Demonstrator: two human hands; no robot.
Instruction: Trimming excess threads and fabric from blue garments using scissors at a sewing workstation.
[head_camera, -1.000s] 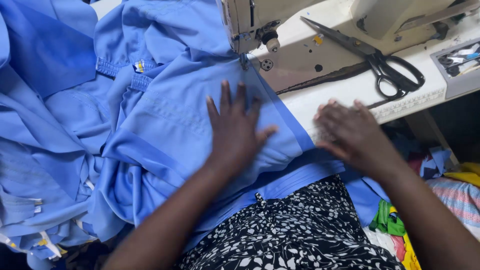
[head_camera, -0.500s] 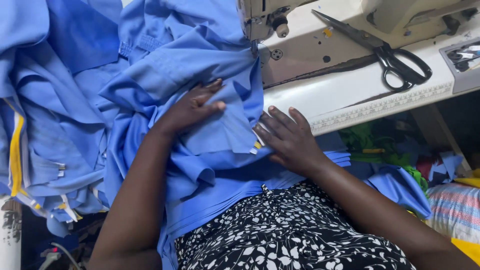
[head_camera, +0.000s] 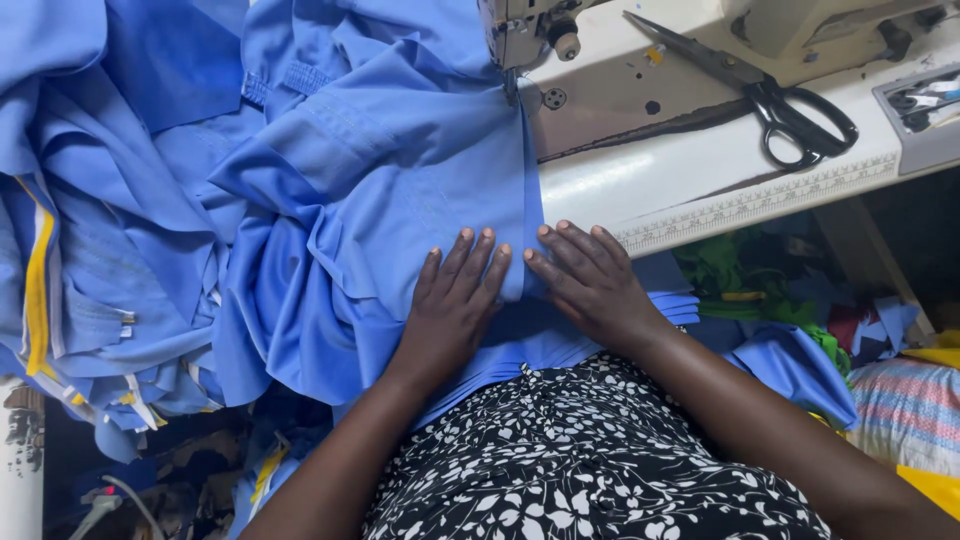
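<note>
Since half a second ago both hands have come together at the near edge of the table, where before the left lay higher on the cloth and the right sat lower and apart. The big heap of light blue woven garment fabric (head_camera: 380, 200) spreads over the left half of the white sewing-machine table (head_camera: 640, 190), its right edge running straight down from under the needle of the cream sewing machine (head_camera: 520, 30). More blue cloth with a yellow stripe (head_camera: 38, 280) hangs at far left. The left hand (head_camera: 455, 300) lies flat on the fabric, fingers straight and close together. The right hand (head_camera: 590, 280) presses flat just beside it, fingers slightly spread, fingertips nearly touching the left's. Black-handled metal scissors (head_camera: 760, 85) lie on the table, well apart.
</note>
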